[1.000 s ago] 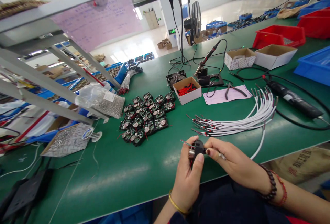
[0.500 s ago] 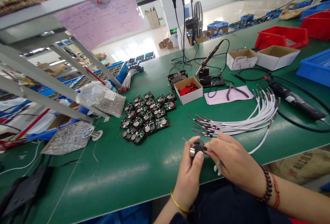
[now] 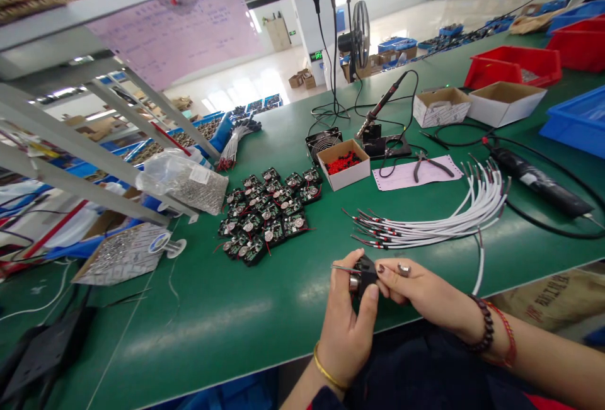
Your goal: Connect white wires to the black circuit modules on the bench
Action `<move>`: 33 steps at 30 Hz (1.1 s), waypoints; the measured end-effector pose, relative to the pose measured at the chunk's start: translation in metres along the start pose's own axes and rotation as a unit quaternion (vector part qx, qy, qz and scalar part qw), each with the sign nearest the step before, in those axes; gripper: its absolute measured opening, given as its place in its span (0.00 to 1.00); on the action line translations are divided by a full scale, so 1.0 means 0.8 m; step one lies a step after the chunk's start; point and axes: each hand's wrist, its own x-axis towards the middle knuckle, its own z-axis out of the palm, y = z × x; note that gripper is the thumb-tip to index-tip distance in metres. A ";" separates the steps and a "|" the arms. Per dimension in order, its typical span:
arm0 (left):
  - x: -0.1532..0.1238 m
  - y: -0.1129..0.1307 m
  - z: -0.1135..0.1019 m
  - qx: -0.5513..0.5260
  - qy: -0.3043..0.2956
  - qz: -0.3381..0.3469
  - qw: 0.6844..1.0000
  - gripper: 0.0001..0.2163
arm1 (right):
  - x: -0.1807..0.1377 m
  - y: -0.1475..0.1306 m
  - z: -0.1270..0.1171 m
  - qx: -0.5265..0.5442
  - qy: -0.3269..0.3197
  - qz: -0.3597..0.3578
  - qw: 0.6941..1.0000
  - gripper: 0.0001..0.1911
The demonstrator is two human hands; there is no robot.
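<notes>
My left hand (image 3: 347, 318) grips a small black plastic housing (image 3: 367, 274) with a silver metal cylinder (image 3: 353, 282) at its left side. Thin wire ends (image 3: 344, 267) stick out to the left, over the index finger. My right hand (image 3: 409, 284) is closed in a pinch against the housing's right side; its fingers cover what they hold. A white cable (image 3: 481, 265) drops behind my right wrist, so its lower end is hidden. Just beyond my hands lies a bundle of white cables (image 3: 425, 233) with stripped ends and red and black marks.
Several black modules with circuit boards (image 3: 269, 208) lie left of centre. Behind them stand a box of red and black parts (image 3: 345, 167) and a soldering iron (image 3: 385, 98) in its stand. Pliers (image 3: 430, 166) rest on pink paper. A black handheld tool (image 3: 541, 183) lies right.
The housing has turned in my left hand. My right hand has rolled over, bringing its ring into view, and its fingers have closed up against the housing. The loose white cable now hangs more steeply.
</notes>
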 end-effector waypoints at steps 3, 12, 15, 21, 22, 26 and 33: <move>-0.001 0.002 0.001 -0.022 0.009 -0.012 1.000 0.21 | -0.005 -0.004 0.002 -0.027 0.027 -0.019 0.999 0.28; -0.002 0.009 0.007 -0.063 0.012 -0.017 0.998 0.20 | -0.007 -0.001 0.010 -0.320 0.156 -0.213 0.910 0.16; -0.002 0.005 0.004 -0.026 0.005 0.008 1.000 0.20 | -0.005 -0.002 0.009 -0.142 0.105 -0.107 0.978 0.21; 0.004 0.016 -0.032 0.070 -0.037 0.116 0.990 0.21 | -0.013 -0.009 0.003 0.060 -0.013 -0.005 0.998 0.31; 0.005 0.022 -0.039 0.097 -0.043 0.127 0.986 0.22 | -0.016 -0.010 0.002 0.069 -0.013 -0.011 0.997 0.32; 0.006 0.047 -0.056 0.171 -0.053 0.155 0.972 0.24 | -0.026 -0.015 -0.002 0.040 -0.021 -0.058 0.997 0.29; -0.003 0.065 -0.054 0.168 -0.061 0.151 0.972 0.22 | -0.030 -0.028 -0.004 -0.028 -0.014 -0.112 0.993 0.33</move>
